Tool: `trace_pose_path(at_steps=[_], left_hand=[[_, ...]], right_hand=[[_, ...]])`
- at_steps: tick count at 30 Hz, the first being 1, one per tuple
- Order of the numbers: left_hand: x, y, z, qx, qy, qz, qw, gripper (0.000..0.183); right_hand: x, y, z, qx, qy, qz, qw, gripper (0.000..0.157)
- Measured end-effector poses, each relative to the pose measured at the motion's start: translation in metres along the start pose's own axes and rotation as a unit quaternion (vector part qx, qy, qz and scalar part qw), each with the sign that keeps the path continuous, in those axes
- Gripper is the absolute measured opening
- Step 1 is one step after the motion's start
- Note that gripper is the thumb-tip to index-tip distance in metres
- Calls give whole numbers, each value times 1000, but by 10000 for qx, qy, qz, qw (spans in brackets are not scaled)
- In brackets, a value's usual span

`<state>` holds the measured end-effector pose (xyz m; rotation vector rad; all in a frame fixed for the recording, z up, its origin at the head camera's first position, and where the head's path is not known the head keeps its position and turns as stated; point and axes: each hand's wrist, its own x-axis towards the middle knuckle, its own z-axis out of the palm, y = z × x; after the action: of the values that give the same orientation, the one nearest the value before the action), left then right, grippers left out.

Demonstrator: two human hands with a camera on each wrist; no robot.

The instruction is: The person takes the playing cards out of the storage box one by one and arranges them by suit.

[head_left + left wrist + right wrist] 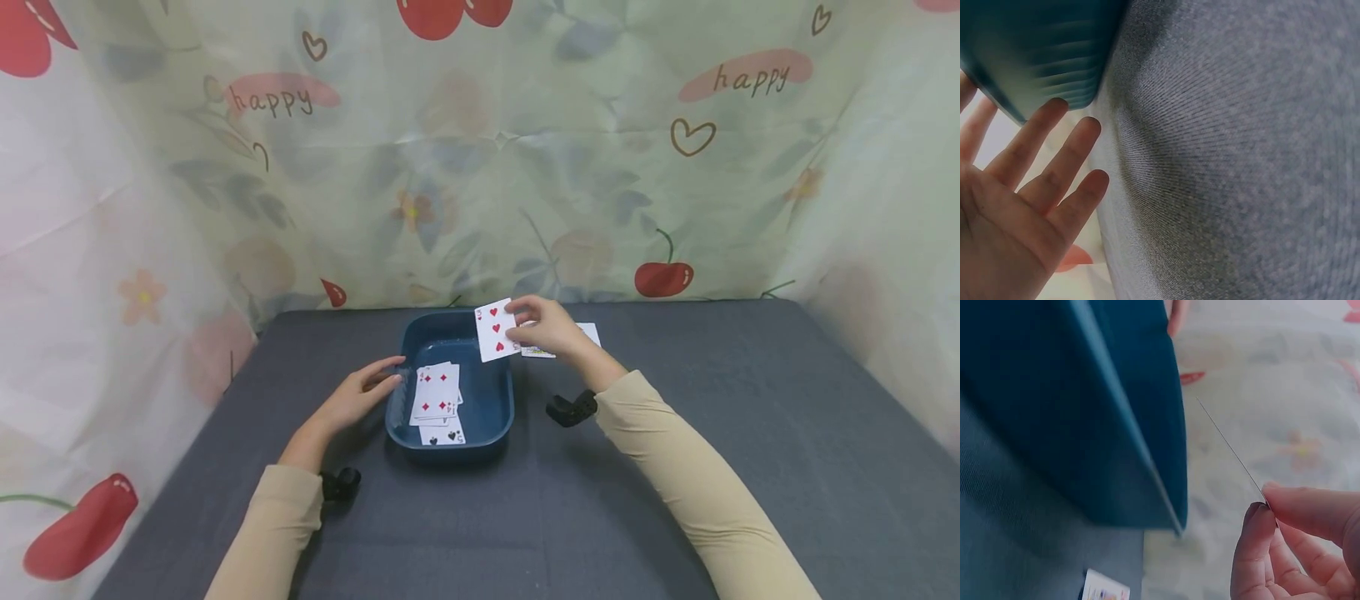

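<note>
My right grip [543,327] pinching heart card [492,333] over far right corner of blue tray [491,396]; face hidden, edge-on in right wrist view. Grip partly covers cards [538,352] beyond. My left grip [356,396], fingers apart, at tray's left edge. Wide room toward right edge of worktop [720,375]

The bin [483,404] is blue, one card [495,331] white with red hearts, sleeves [693,479] beige.
</note>
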<state>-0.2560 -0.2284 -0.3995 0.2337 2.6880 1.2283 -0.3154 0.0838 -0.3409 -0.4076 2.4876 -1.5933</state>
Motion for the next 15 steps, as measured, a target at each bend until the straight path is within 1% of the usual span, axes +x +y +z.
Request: trace_pose_path(at_steps=[2, 7, 10, 15], left_hand=[[0, 0, 0, 19, 1, 12, 10000, 53], [0, 0, -1, 14, 1, 14, 10000, 53], [-1, 1, -1, 0, -4, 16, 10000, 54], [-1, 0, -1, -47, -27, -26, 10000, 54]], right_hand=[[-5, 6, -9, 21, 117, 55, 9999, 45], [-16, 24, -25, -174, 316, 208, 9991, 45], [-20, 37, -29, -174, 274, 346, 9989, 46], [-24, 55, -28, -27, 72, 513, 9987, 46]])
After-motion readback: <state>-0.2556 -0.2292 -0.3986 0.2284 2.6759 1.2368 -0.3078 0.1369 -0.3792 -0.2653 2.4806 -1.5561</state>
